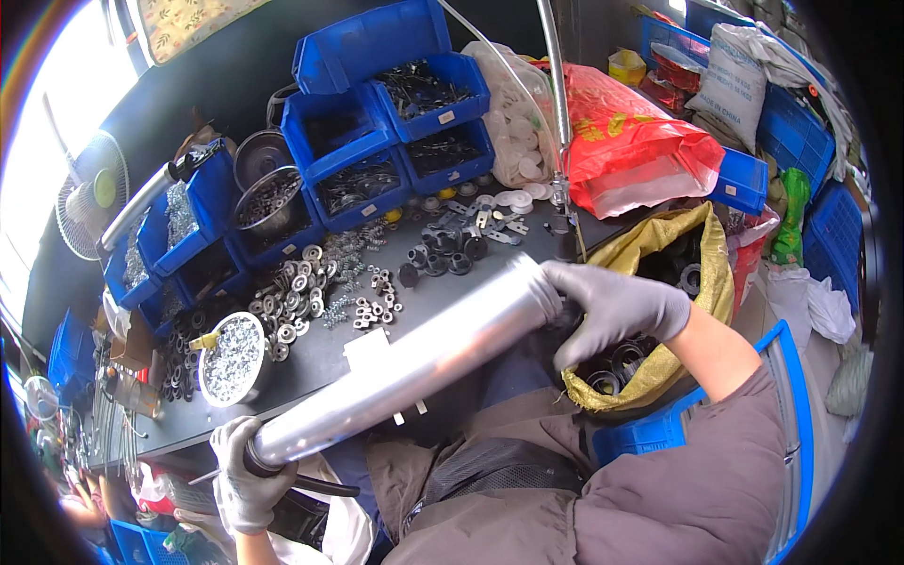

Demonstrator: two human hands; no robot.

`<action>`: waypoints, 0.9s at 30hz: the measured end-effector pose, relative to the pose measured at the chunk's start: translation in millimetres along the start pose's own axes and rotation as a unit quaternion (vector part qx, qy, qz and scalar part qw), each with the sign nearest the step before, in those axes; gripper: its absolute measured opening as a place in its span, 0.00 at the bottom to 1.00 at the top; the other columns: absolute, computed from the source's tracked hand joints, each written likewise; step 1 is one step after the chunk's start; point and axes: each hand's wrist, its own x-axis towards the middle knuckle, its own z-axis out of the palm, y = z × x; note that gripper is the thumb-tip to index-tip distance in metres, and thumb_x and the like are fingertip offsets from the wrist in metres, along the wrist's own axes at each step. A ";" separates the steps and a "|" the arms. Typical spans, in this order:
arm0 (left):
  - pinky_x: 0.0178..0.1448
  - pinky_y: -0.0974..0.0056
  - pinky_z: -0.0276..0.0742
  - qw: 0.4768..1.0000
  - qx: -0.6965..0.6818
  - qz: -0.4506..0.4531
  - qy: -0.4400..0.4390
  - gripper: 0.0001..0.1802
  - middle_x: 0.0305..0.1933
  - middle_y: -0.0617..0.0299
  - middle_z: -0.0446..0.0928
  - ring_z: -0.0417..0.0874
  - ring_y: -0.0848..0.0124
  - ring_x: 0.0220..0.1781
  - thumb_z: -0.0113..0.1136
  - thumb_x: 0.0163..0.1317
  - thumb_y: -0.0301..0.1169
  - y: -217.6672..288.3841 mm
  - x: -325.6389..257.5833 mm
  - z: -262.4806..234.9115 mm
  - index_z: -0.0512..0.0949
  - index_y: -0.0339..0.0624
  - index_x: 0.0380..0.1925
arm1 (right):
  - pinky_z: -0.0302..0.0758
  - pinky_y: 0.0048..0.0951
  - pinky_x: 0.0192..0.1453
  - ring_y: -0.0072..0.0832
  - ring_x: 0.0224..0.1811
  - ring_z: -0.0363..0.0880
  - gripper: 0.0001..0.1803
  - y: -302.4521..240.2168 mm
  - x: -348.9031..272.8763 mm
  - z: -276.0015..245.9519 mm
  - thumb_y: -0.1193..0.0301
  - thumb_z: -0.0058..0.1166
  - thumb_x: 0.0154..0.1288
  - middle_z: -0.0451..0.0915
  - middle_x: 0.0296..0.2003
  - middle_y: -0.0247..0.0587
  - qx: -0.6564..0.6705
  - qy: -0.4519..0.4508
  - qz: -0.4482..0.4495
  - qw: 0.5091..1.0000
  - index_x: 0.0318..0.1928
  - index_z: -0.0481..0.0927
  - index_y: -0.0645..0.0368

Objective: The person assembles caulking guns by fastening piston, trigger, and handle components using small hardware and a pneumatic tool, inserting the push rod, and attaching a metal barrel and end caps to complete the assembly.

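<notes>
A long silver metal tube (405, 363) slants across in front of me, its far end up to the right, over the table edge. My left hand (250, 476), in a grey glove, is closed around its lower left end, where a dark ring shows. A thin black rod (325, 486) sticks out beside that hand; whether I hold it too I cannot tell. At the tube's ridged upper end is my gloved right hand (626, 306), thumb and fingers spread apart, the upper digit at the rim. Part of that end is dark and hard to make out.
Blue bins (348, 179) of small metal parts stand along the back. A white bowl (232, 360) of small shiny parts and loose washers (306, 282) lie on the dark table (452, 311). A yellow sack (720, 282) of black rings and a red bag (626, 141) are at right.
</notes>
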 end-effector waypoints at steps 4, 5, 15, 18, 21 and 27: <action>0.62 0.49 0.68 0.999 0.026 0.018 -0.006 0.37 0.49 0.51 0.77 0.74 0.49 0.52 0.73 0.29 0.25 1.4 -3.7 -8.5 0.74 0.43 0.49 | 0.72 0.31 0.68 0.28 0.62 0.76 0.45 19.4 9.7 -0.2 0.65 0.70 0.55 0.76 0.59 0.41 0.410 -0.001 -0.059 0.910 0.69 0.64 0.65; 0.60 0.50 0.69 1.000 0.021 0.012 0.016 0.37 0.48 0.52 0.77 0.74 0.49 0.51 0.72 0.28 0.26 -2.5 -5.9 -4.9 0.75 0.42 0.48 | 0.73 0.33 0.67 0.30 0.61 0.77 0.51 18.4 9.6 7.4 0.59 0.75 0.48 0.76 0.59 0.42 0.471 0.027 -0.034 0.881 0.70 0.64 0.65; 0.59 0.53 0.74 0.991 -0.097 -0.071 -0.056 0.35 0.44 0.53 0.80 0.80 0.53 0.49 0.73 0.26 0.28 -11.7 -17.5 -12.5 0.78 0.42 0.44 | 0.73 0.39 0.58 0.40 0.52 0.76 0.43 -45.1 16.8 23.4 0.46 0.56 0.68 0.75 0.49 0.54 -0.048 0.185 -0.382 0.904 0.67 0.64 0.72; 0.59 0.56 0.75 0.974 -0.134 -0.115 -0.144 0.34 0.43 0.53 0.81 0.82 0.56 0.50 0.75 0.20 0.32 -17.0 -21.4 -20.0 0.80 0.41 0.38 | 0.80 0.34 0.38 0.36 0.36 0.77 0.31 -80.4 14.3 17.7 0.44 0.54 0.71 0.76 0.37 0.46 -0.131 0.060 -0.490 0.860 0.49 0.76 0.63; 0.58 0.59 0.74 0.950 -0.237 -0.118 -0.162 0.34 0.42 0.56 0.80 0.81 0.61 0.48 0.74 0.19 0.33 -29.0 -36.9 -28.2 0.80 0.40 0.38 | 0.79 0.32 0.35 0.37 0.33 0.78 0.21 -88.9 15.8 21.7 0.48 0.54 0.72 0.76 0.35 0.42 -0.273 0.118 -0.584 0.756 0.43 0.79 0.55; 0.56 0.54 0.72 0.989 -0.110 -0.093 -0.023 0.33 0.43 0.55 0.81 0.79 0.54 0.47 0.73 0.24 0.31 -9.4 -26.2 -23.2 0.80 0.44 0.40 | 0.77 0.34 0.46 0.39 0.40 0.79 0.21 -44.4 22.2 49.6 0.71 0.49 0.52 0.78 0.44 0.48 0.060 0.245 -0.272 0.929 0.48 0.78 0.66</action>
